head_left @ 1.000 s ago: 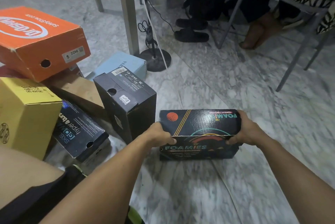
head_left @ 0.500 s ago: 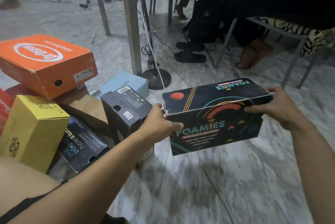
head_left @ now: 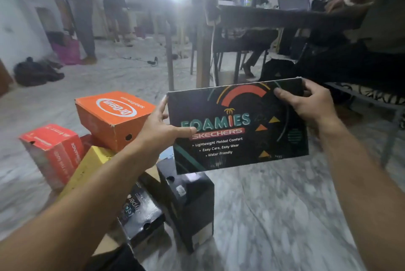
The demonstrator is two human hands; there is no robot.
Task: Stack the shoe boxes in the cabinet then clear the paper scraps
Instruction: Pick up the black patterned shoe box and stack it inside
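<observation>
A black Foamies shoe box (head_left: 238, 130) hangs in the air at chest height, its printed long side facing me. My left hand (head_left: 160, 132) grips its left end and my right hand (head_left: 306, 104) grips its upper right corner. Below and to the left lies a pile of other shoe boxes on the marble floor: an orange box (head_left: 111, 117) on top, a red box (head_left: 52, 152), a yellow box (head_left: 87, 167), a black box standing on end (head_left: 188, 202) and a dark box with "hyper" lettering (head_left: 140, 211). No cabinet or paper scraps show.
A table (head_left: 285, 16) with metal legs (head_left: 202, 56) stands straight ahead, with a seated person (head_left: 361, 29) at the right. More people stand at the far left. A dark bag (head_left: 37, 73) and a pink bag (head_left: 68, 51) lie on the floor.
Both hands have lifted the Foamies box from the floor to chest height and tipped its long side toward me. My view has swung upward into the room.
</observation>
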